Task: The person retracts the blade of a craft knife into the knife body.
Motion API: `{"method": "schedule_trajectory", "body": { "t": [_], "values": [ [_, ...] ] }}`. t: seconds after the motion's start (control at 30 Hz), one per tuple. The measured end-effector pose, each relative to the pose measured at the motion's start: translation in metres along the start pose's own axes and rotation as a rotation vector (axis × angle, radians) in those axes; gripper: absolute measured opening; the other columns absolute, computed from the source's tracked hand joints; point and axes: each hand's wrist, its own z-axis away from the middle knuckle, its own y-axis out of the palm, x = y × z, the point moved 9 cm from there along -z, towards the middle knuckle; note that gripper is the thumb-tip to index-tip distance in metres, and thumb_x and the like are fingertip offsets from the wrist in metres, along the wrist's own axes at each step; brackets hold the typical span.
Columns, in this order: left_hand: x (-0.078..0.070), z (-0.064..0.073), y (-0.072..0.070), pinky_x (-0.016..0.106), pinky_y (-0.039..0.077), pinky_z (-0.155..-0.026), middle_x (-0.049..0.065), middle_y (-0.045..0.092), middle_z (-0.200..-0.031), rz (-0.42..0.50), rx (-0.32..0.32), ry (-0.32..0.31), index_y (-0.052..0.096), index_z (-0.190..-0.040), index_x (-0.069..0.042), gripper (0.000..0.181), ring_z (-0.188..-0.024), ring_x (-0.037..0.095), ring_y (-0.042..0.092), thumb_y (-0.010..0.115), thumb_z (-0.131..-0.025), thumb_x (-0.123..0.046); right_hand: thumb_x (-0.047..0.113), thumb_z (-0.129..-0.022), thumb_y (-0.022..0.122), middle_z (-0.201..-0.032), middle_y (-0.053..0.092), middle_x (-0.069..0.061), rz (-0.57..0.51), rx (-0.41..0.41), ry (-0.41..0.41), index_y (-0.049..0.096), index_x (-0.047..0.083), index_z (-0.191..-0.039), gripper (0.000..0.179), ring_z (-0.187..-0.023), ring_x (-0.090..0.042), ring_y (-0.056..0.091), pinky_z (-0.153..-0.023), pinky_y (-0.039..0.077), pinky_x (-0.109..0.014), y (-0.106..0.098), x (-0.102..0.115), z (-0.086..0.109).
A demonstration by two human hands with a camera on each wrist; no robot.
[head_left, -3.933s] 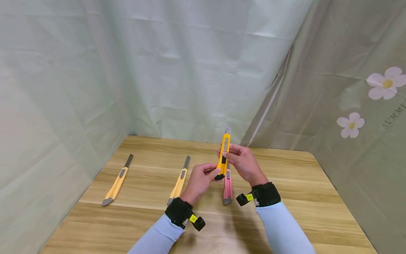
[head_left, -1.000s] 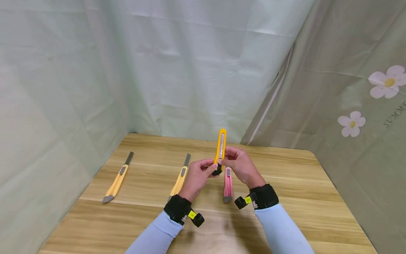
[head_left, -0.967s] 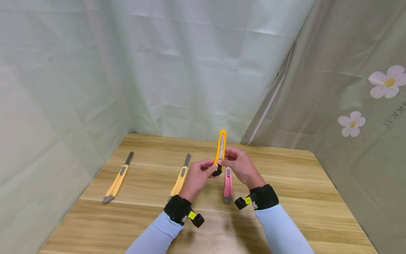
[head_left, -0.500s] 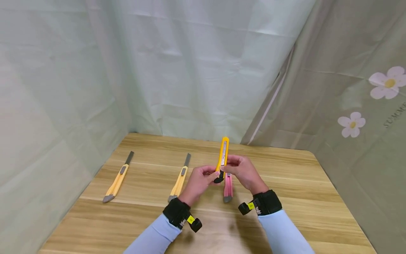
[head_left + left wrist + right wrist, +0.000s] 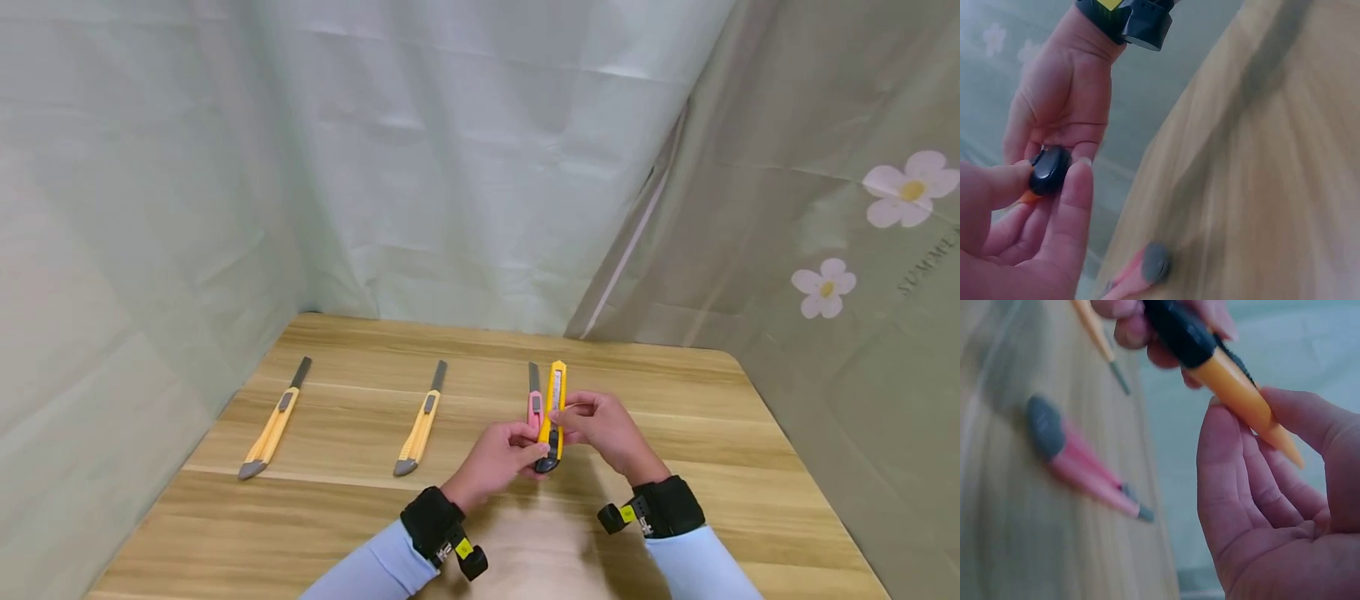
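Observation:
Both hands hold a bright yellow utility knife [image 5: 557, 400] above the table, its tip pointing away; no blade shows beyond the tip. My left hand [image 5: 491, 462] pinches its black butt end [image 5: 1049, 172] between thumb and fingers. Higher up the body, my right hand [image 5: 611, 429] pinches it, thumb just above the dark slider [image 5: 553, 440]. In the right wrist view the orange-yellow front [image 5: 1241, 394] lies between the right thumb and fingers. A pink utility knife [image 5: 534, 406] rests on the table just left of the held one, partly covered by the left hand.
Two pale yellow utility knives [image 5: 273, 425] with grey ends lie to the left on the wooden table [image 5: 675, 500], spaced apart in a row with the pink one. Pale curtains [image 5: 450, 208] hang behind the table and at its sides.
The knife's blade stuck out 3.9 s ago; by 1.0 s ago it was inside, the slider pulled back. Since then both hands have moved the knife down and right, past the pink one.

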Motion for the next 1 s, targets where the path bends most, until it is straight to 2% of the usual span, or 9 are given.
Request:
{"method": "schedule_trajectory", "body": {
  "t": [0.13, 0.27, 0.4, 0.57, 0.73, 0.87, 1.0],
  "values": [
    [0.010, 0.003, 0.021, 0.050, 0.056, -0.063, 0.009, 0.064, -0.082, -0.081, 0.053, -0.070, 0.063, -0.098, 0.001, 0.011, -0.064, 0.032, 0.064, 0.065, -0.089, -0.005, 0.020, -0.084, 0.073, -0.091, 0.064, -0.019, 0.020, -0.006, 0.041, 0.058, -0.005, -0.105, 0.035, -0.077, -0.035, 0.063, -0.072, 0.055, -0.047, -0.013, -0.019, 0.015],
    [0.020, 0.005, 0.043, 0.045, 0.057, -0.055, 0.007, 0.065, -0.071, -0.174, 0.114, -0.129, 0.064, -0.092, -0.001, 0.006, -0.054, 0.027, 0.063, 0.066, -0.088, -0.006, 0.021, -0.085, 0.072, -0.089, 0.063, -0.020, 0.063, -0.015, 0.096, 0.062, -0.005, -0.102, 0.033, -0.075, -0.035, 0.063, -0.068, 0.057, -0.046, -0.025, -0.036, 0.030],
    [0.033, 0.007, 0.060, 0.040, 0.057, -0.051, 0.009, 0.064, -0.065, -0.220, 0.151, -0.207, 0.065, -0.087, -0.002, 0.003, -0.050, 0.023, 0.061, 0.066, -0.088, -0.004, 0.020, -0.085, 0.073, -0.082, 0.064, -0.018, 0.111, -0.025, 0.159, 0.063, -0.006, -0.096, 0.030, -0.068, -0.030, 0.064, -0.062, 0.058, -0.042, -0.035, -0.051, 0.046],
    [0.048, 0.010, 0.074, 0.030, 0.056, -0.045, 0.009, 0.062, -0.058, -0.359, 0.194, -0.290, 0.066, -0.075, -0.006, 0.013, -0.045, 0.018, 0.060, 0.068, -0.087, -0.007, 0.015, -0.088, 0.069, -0.074, 0.063, -0.014, 0.152, 0.018, 0.216, 0.061, -0.006, -0.090, 0.022, -0.062, -0.026, 0.063, -0.059, 0.058, -0.040, -0.040, -0.069, 0.057],
    [0.050, 0.012, 0.084, 0.026, 0.051, -0.036, 0.005, 0.057, -0.052, -0.574, 0.260, -0.294, 0.063, -0.065, -0.007, 0.026, -0.037, 0.013, 0.052, 0.068, -0.088, -0.015, 0.015, -0.088, 0.069, -0.073, 0.063, -0.012, 0.189, 0.069, 0.247, 0.060, -0.004, -0.086, 0.021, -0.060, -0.025, 0.063, -0.057, 0.058, -0.038, -0.041, -0.080, 0.063],
    [0.049, 0.011, 0.087, 0.025, 0.049, -0.035, 0.001, 0.055, -0.048, -0.740, 0.285, -0.288, 0.062, -0.062, -0.008, 0.031, -0.034, 0.012, 0.051, 0.070, -0.088, -0.022, 0.014, -0.087, 0.069, -0.074, 0.063, -0.012, 0.191, 0.081, 0.260, 0.060, -0.005, -0.087, 0.021, -0.060, -0.025, 0.063, -0.056, 0.058, -0.039, -0.039, -0.082, 0.064],
    [0.050, 0.009, 0.089, 0.025, 0.050, -0.036, 0.002, 0.055, -0.047, -0.823, 0.295, -0.306, 0.062, -0.061, -0.007, 0.032, -0.036, 0.014, 0.054, 0.071, -0.086, -0.024, 0.013, -0.087, 0.070, -0.074, 0.063, -0.012, 0.207, 0.079, 0.271, 0.061, -0.004, -0.087, 0.019, -0.060, -0.025, 0.064, -0.056, 0.058, -0.039, -0.039, -0.084, 0.065]
  ]
}}
